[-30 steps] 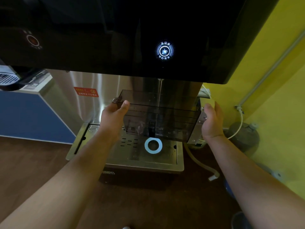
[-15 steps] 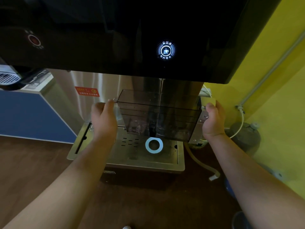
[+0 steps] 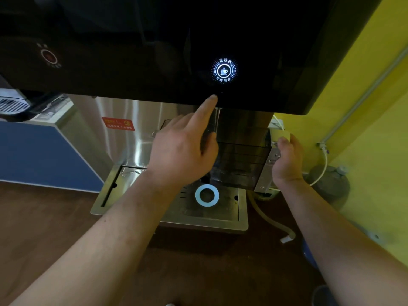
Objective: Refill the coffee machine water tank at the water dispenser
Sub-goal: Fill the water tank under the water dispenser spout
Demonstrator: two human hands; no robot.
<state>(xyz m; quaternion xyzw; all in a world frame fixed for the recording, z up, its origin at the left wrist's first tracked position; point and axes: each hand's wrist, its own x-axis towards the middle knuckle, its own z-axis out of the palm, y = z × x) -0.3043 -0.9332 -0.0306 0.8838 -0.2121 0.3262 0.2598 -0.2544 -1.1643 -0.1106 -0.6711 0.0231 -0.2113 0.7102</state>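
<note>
Left hand (image 3: 183, 151) off the water tank (image 3: 240, 160), index finger pointing beneath the glowing button (image 3: 223, 70); right hand (image 3: 287, 160) gripping the tank's right edge.

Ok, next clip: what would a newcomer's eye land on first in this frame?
Probably the glowing blue cup button on the dispenser's black panel, top centre, with the left hand raised just below it, index finger pointing up. Next, the dark see-through water tank under the spout, with the right hand at its right end, and the pale blue ring on the steel drip tray.
</note>
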